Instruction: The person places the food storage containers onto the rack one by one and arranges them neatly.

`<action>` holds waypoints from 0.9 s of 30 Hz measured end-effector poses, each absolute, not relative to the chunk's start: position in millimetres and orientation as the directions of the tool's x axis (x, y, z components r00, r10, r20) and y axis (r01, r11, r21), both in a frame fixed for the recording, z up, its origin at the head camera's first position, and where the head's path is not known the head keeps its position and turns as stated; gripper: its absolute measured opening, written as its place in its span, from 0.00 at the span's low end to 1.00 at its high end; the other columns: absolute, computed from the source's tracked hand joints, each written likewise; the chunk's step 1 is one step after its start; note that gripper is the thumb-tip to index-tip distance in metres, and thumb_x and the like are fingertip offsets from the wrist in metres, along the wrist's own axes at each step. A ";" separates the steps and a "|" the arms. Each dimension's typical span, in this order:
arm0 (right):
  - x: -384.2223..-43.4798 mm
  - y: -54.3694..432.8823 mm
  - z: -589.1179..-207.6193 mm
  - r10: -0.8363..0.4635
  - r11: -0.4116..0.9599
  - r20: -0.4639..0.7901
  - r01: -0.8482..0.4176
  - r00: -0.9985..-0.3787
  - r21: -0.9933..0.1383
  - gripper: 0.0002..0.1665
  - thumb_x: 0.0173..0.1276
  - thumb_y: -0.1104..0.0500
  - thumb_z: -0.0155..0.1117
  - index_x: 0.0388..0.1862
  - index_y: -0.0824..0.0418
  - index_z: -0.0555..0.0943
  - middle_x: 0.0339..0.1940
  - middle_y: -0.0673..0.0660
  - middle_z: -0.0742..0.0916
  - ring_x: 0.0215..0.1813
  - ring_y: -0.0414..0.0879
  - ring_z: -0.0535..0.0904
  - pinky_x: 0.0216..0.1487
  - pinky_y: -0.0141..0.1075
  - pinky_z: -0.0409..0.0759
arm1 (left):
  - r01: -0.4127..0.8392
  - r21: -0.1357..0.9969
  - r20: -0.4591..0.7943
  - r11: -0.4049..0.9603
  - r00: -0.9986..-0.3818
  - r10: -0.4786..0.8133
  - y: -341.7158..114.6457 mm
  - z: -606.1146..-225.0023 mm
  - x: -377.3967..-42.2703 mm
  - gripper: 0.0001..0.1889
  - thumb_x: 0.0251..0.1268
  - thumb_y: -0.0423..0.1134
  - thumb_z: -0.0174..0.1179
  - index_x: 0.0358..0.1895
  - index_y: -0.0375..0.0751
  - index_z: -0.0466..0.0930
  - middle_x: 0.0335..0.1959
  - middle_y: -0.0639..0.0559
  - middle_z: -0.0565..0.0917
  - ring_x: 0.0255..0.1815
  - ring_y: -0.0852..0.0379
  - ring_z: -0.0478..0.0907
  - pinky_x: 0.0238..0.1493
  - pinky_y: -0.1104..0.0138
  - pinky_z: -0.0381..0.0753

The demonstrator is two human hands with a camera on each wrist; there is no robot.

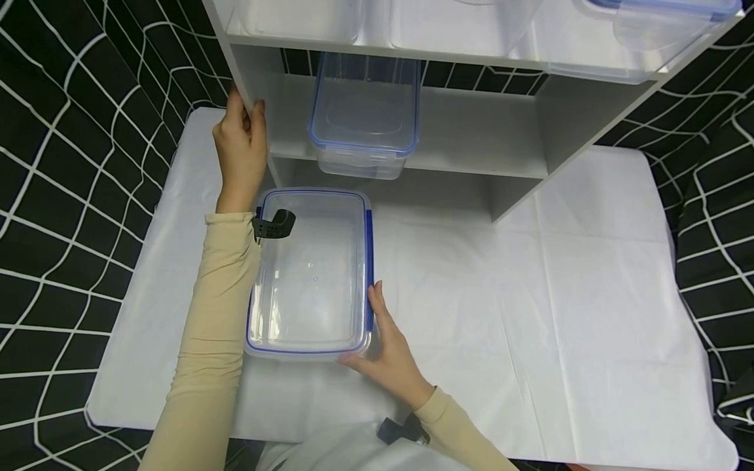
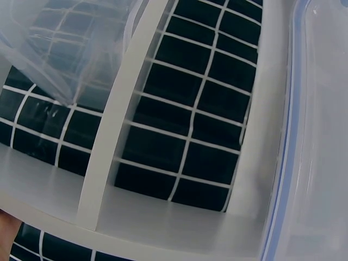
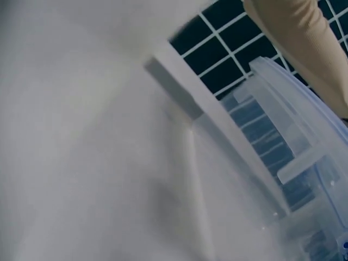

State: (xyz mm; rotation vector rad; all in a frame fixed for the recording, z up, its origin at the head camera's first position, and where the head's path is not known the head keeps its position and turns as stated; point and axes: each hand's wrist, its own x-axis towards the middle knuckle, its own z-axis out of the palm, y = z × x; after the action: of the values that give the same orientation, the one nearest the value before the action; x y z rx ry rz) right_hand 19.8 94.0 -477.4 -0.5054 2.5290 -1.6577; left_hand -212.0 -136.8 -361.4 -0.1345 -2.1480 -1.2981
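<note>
My left hand [image 1: 241, 150] grips the front edge of the white shelf unit's left side panel [image 1: 247, 62], thumb on the inner side. A sliver of that hand [image 2: 7, 234] shows at the lower left of the left wrist view. In front of the shelf, a clear plastic storage container [image 1: 315, 275] with a blue-rimmed lid sits at the left, partly under my left wrist. My right hand [image 1: 394, 360] holds its near right corner, thumb at the near edge and fingers along the right side. The right wrist view shows the container's clear side [image 3: 288, 103], but not the hand.
A second clear container [image 1: 365, 111] with a blue-rimmed lid stands on the middle shelf [image 1: 483, 131], jutting past its front edge. More clear containers, one blue-lidded [image 1: 677, 26], occupy the top shelf. White-lined black netting [image 1: 71, 229] flanks the white-covered table [image 1: 589, 294].
</note>
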 end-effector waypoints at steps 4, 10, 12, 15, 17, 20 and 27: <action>21.4 89.5 -478.5 -0.324 0.374 0.078 -0.204 -0.943 -0.905 0.76 0.39 0.58 0.82 0.77 0.57 0.39 0.76 0.65 0.42 0.75 0.57 0.40 0.69 0.56 0.48 | 0.392 0.767 0.556 0.508 -0.801 -0.221 -137.3 -361.5 -212.2 0.18 0.71 0.31 0.49 0.60 0.25 0.69 0.52 0.34 0.79 0.52 0.50 0.79 0.49 0.66 0.78; 22.1 84.7 -484.5 -0.299 0.402 0.110 -0.229 -0.948 -0.887 0.79 0.35 0.57 0.84 0.77 0.59 0.39 0.76 0.66 0.43 0.76 0.57 0.40 0.69 0.56 0.48 | 0.404 0.761 0.567 0.508 -0.795 -0.217 -137.5 -362.2 -213.5 0.17 0.71 0.31 0.48 0.58 0.24 0.70 0.50 0.34 0.80 0.51 0.50 0.79 0.48 0.66 0.79; 22.1 83.6 -485.7 -0.291 0.403 0.122 -0.237 -0.949 -0.884 0.79 0.35 0.57 0.84 0.77 0.59 0.39 0.76 0.65 0.43 0.76 0.56 0.39 0.69 0.56 0.48 | 0.404 0.760 0.567 0.510 -0.794 -0.217 -137.5 -362.6 -213.5 0.17 0.71 0.31 0.48 0.58 0.24 0.70 0.50 0.34 0.80 0.51 0.50 0.79 0.48 0.66 0.79; 21.4 81.9 -486.8 -0.293 0.405 0.141 -0.256 -0.946 -0.878 0.79 0.35 0.57 0.84 0.77 0.61 0.39 0.76 0.66 0.43 0.75 0.58 0.39 0.68 0.57 0.49 | 0.400 0.759 0.565 0.514 -0.796 -0.217 -137.6 -362.6 -213.1 0.17 0.71 0.31 0.48 0.58 0.25 0.70 0.50 0.34 0.81 0.50 0.50 0.79 0.48 0.66 0.79; 21.0 80.8 -486.8 -0.294 0.406 0.150 -0.265 -0.944 -0.875 0.79 0.34 0.57 0.84 0.76 0.63 0.39 0.76 0.67 0.42 0.75 0.58 0.39 0.68 0.57 0.50 | 0.396 0.759 0.564 0.517 -0.797 -0.218 -137.8 -362.6 -212.9 0.17 0.71 0.31 0.49 0.58 0.25 0.70 0.50 0.34 0.81 0.50 0.50 0.80 0.48 0.66 0.79; 20.3 79.7 -487.0 -0.294 0.410 0.162 -0.277 -0.942 -0.869 0.79 0.34 0.57 0.84 0.76 0.64 0.39 0.76 0.66 0.42 0.75 0.59 0.39 0.68 0.57 0.50 | 0.396 0.758 0.565 0.518 -0.796 -0.218 -138.0 -362.7 -213.2 0.17 0.71 0.31 0.48 0.58 0.25 0.70 0.49 0.35 0.81 0.50 0.50 0.80 0.48 0.66 0.79; 19.9 82.1 -489.4 -0.277 0.421 0.194 -0.300 -0.941 -0.856 0.79 0.32 0.57 0.84 0.76 0.65 0.41 0.76 0.63 0.44 0.75 0.59 0.43 0.67 0.55 0.54 | 0.410 0.746 0.577 0.525 -0.791 -0.203 -137.9 -363.0 -213.3 0.17 0.71 0.31 0.48 0.57 0.24 0.70 0.49 0.34 0.81 0.50 0.50 0.80 0.48 0.65 0.79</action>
State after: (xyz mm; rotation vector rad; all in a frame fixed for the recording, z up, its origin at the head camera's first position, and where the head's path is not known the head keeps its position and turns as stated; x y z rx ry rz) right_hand 19.9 82.1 -489.4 -0.5418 2.6674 -1.6133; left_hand -213.3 -137.9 -363.0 -0.1675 -2.1414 -1.2718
